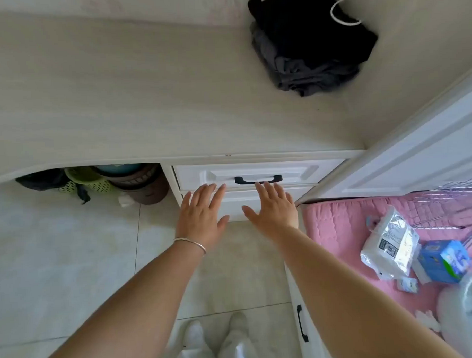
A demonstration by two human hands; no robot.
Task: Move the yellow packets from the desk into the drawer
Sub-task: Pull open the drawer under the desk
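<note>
At centre frame, closed white panelled drawer (259, 175), long axis left-right; left hand (201, 215) and right hand (273, 208) flat-fingered, empty, just below it, right nearer black handle (258, 179). No yellow packets visible on desk (146, 101).

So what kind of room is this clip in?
Probably a bedroom at home: a pale wood-grain desk with a white drawer, folded dark clothes on it, and a pink quilted bed cover beside.

A pale tiled floor (58, 265) is seen below a light wood-grain bench (120, 102); a pink quilted bed (338, 220) is set at the right.
</note>
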